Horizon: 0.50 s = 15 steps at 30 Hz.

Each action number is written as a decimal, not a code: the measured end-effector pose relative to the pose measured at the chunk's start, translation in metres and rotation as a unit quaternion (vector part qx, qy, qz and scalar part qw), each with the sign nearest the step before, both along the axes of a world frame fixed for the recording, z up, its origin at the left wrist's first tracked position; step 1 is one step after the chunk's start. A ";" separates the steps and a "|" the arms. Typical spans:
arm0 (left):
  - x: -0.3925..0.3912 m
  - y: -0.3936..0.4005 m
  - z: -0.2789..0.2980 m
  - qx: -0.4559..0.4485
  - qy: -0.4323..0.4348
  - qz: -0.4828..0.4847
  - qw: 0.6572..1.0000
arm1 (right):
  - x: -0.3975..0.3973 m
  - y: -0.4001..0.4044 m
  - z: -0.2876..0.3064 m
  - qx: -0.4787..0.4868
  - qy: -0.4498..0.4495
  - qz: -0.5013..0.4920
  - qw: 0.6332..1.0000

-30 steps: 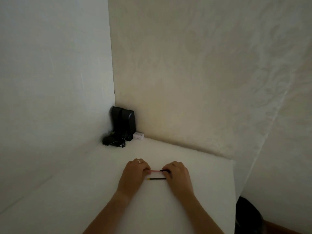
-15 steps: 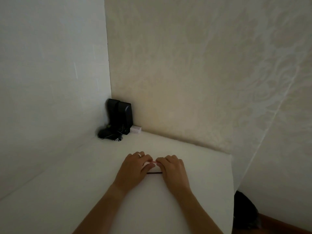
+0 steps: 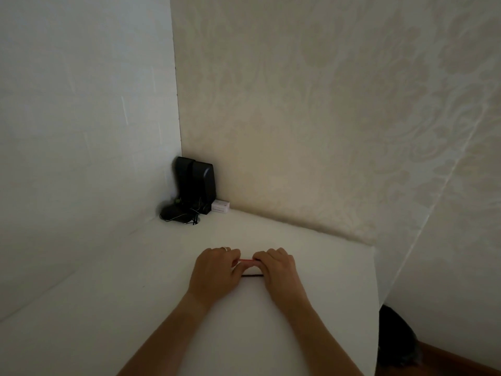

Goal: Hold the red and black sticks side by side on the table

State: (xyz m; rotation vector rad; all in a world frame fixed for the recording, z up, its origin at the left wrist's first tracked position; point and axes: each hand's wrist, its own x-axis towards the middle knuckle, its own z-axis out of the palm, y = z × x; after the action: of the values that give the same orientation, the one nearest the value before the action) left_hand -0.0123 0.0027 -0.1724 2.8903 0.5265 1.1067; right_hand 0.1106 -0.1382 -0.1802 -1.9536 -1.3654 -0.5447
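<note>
A thin red pen (image 3: 246, 259) spans the gap between my two hands over a white table (image 3: 113, 308). My left hand (image 3: 215, 272), with a ring on one finger, pinches its left end. My right hand (image 3: 279, 271) grips its right end with curled fingers. Just below the red pen, a thin black pen (image 3: 252, 275) lies on the table between the hands; its ends are hidden under them. Both forearms reach in from the bottom edge.
Two black speakers (image 3: 195, 183) with a tangle of cable stand in the far corner where the walls meet. A small white box (image 3: 220, 206) lies beside them. The table's right edge (image 3: 376, 308) drops to a dark floor.
My hands have closed in on each other along the red pen; the visible stretch of both pens is shorter. The view has shifted slightly.
</note>
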 end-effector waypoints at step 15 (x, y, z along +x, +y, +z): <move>0.000 -0.005 -0.002 -0.020 0.010 0.077 0.997 | -0.003 0.001 0.001 -0.032 -0.011 0.005 0.999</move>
State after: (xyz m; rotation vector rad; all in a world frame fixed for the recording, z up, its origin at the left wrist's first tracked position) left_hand -0.0123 -0.0021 -0.1744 2.8703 0.7748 1.0708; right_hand 0.1075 -0.1374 -0.1796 -1.9968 -1.4210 -0.5255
